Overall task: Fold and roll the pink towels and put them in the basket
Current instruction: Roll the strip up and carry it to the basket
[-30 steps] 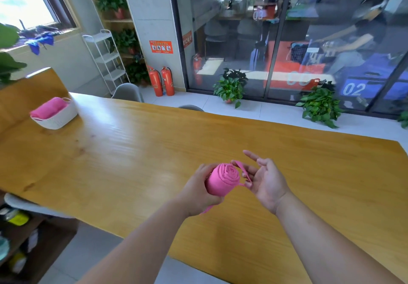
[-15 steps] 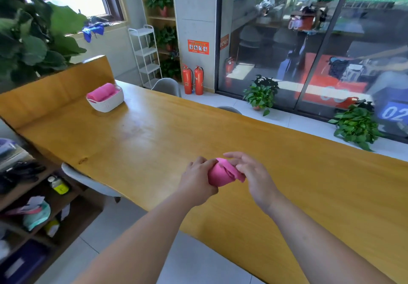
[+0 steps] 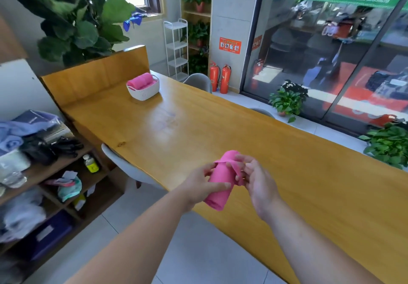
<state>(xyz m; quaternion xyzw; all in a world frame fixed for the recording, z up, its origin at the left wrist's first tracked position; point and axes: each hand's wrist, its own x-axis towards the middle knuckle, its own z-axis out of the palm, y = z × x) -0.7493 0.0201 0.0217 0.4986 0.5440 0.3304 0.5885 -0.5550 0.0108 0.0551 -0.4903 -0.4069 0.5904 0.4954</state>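
Pointing away from the person and leaning a little to the right, the rolled pink towel [image 3: 221, 174] has its long axis running from a near, lower end to a far, upper end, so it stands closer to upright than to flat. It is held in the air over the near edge of the long wooden table [image 3: 220, 124], between the two hands. The left hand [image 3: 198, 186] wraps round its middle from the left, with the thumb laid across the front of the roll. The right hand [image 3: 258, 182] is just beside it on the right, and its fingers pinch the loose flap at the upper end. Both hands are thus closed on this one towel and sit close together. At the far left end of the table, well apart from the hands, stands one white basket [image 3: 144, 94] with pink towel [image 3: 140, 81] showing above its rim; how many rolls lie in it cannot be told. Two red fire extinguishers [image 3: 215, 76] stand on the floor beyond the table, and one grey chair [image 3: 130, 166] is tucked under the near edge.
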